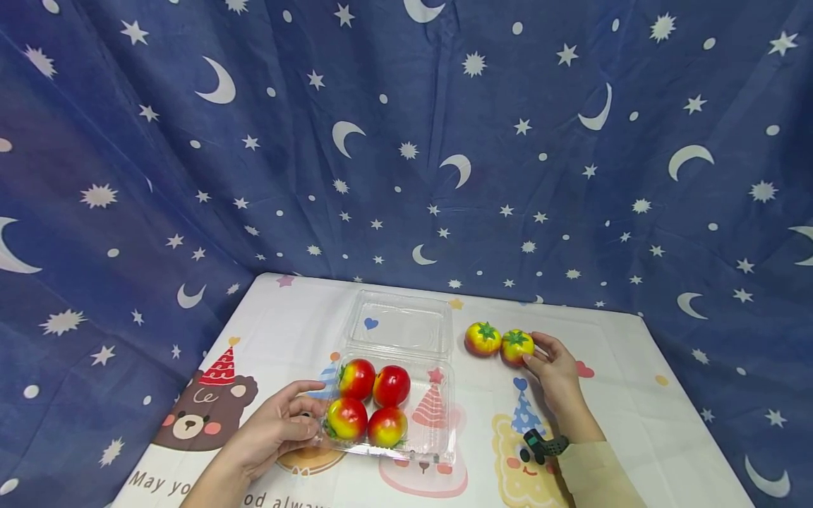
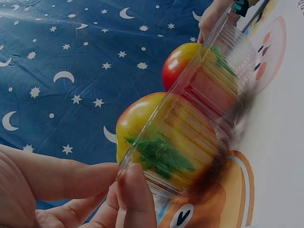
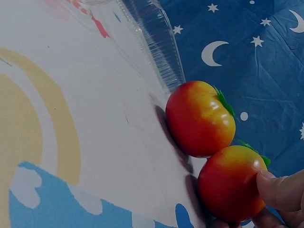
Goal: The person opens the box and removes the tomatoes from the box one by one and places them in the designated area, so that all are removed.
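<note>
A clear plastic clamshell box [image 1: 430, 441] lies on the table with its lid [image 1: 406, 324] folded back. Several red-and-yellow tomatoes [image 1: 392, 385] with green leafy tops fill the left part of its tray. My left hand [image 1: 269, 430] pinches the rim at the left side of the box between thumb and finger, as the left wrist view shows up close. To the right of the lid, two more tomatoes sit side by side, leaf tops up. The left one [image 1: 483, 339] stands free of any hand; my right hand [image 1: 555, 370] grips the right one [image 3: 232, 183] with thumb and fingers.
A white tablecloth [image 1: 305, 303] printed with cartoon animals covers the table. Behind it and at its left hangs a blue curtain [image 1: 406, 212] with moons and stars. The right wrist wears a dark band [image 1: 546, 446].
</note>
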Tool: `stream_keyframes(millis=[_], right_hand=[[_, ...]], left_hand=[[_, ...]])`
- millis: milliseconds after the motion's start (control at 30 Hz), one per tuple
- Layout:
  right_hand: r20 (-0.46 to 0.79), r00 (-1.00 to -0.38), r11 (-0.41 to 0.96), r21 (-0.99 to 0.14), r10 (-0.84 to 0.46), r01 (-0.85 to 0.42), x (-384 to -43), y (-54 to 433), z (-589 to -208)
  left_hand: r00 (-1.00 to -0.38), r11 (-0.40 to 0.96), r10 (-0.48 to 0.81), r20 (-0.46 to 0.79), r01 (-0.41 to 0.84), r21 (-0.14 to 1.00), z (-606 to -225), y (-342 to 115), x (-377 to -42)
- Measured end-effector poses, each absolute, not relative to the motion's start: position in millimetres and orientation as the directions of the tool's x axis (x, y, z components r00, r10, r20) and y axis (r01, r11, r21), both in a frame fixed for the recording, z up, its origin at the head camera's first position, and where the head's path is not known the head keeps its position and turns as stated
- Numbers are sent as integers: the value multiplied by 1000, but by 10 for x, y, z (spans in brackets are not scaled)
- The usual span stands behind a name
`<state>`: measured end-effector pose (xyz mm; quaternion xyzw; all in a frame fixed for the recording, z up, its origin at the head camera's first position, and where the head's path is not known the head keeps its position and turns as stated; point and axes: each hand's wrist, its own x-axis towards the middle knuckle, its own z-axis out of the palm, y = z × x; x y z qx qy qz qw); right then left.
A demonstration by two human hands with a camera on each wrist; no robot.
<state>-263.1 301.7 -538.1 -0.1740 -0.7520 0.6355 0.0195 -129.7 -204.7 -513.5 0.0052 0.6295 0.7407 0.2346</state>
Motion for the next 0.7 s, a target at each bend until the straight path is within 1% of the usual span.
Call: stream_keyframes(millis=[400, 700], right_hand=[[-195, -935, 135, -961, 297, 243, -2632, 3020, -5415], [-184, -952, 158, -961, 246, 227, -2611, 3034, -5410]], left_hand=[[-886, -109, 364, -286, -346, 932, -5129, -2045, -1294], [-890, -103, 354, -287, -342, 934, -5119, -2034, -1291]])
